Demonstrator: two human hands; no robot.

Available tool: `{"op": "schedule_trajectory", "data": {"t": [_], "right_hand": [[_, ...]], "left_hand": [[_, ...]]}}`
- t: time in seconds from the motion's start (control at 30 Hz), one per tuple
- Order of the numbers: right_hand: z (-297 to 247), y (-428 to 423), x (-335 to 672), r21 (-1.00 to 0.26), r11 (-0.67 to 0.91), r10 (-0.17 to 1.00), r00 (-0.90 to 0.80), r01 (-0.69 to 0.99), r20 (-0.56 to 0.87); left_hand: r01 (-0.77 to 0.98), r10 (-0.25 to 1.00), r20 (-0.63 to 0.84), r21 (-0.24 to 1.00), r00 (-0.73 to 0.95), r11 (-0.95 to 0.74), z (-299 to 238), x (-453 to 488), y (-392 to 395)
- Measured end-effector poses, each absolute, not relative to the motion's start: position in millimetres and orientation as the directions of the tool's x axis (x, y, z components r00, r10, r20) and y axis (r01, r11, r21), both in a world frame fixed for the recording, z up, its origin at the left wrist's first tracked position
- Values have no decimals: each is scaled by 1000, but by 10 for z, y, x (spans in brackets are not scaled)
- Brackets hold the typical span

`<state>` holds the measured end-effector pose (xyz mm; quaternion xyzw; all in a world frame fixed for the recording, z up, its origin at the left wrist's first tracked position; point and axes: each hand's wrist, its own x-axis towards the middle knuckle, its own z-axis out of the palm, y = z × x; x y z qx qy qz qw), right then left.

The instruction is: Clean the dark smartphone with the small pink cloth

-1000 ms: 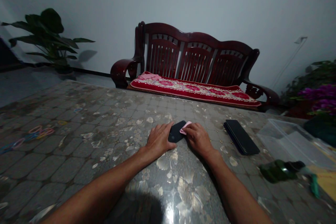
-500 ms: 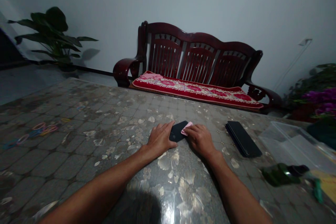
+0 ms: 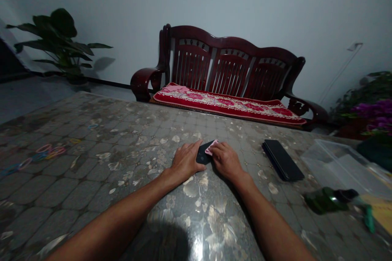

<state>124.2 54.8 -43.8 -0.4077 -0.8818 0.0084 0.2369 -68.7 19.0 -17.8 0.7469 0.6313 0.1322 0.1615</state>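
Note:
A dark, flat phone (image 3: 202,156) with small specks on its face lies on the table in front of me. My left hand (image 3: 186,160) grips its left end, thumb at the near edge and fingers at the far edge. A small folded pink cloth (image 3: 211,147) is pinched in the fingers of my right hand (image 3: 226,159) and pressed against the phone's upper right part. The right fingers cover the phone's right end, so that part is hidden.
To the right lie a black phone case (image 3: 283,160), a green bottle (image 3: 326,201) on its side and a clear plastic box (image 3: 333,167). Several coloured hair ties (image 3: 44,153) lie at the left on the patterned table (image 3: 92,195). A wooden bench (image 3: 226,61) stands beyond.
My right hand has slid the pink cloth a little to the left across the phone. My left hand keeps its grip, and the view has shifted slightly.

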Motion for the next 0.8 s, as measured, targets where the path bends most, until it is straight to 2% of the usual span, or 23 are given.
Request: {"op": "schedule_trajectory", "data": {"t": [0.23,0.47,0.63,0.8], "right_hand": [[-433,637,1313,-208,573,787,-461,793,411],[-430,496,1296,-189,709,686,-603,680,407],[-500,724,1404,-277,581,778,-422,765,465],[-551,884,1374,-305,602,771,-439,738,461]], "left_hand": [[902,985,10,400,173,-163,-234,-700,204],[896,984,33,407,176,-174,-237,-694,188],[895,980,34,403,194,-191,-253,-699,189],[895,980,49,400,192,-196,-287,-705,205]]}}
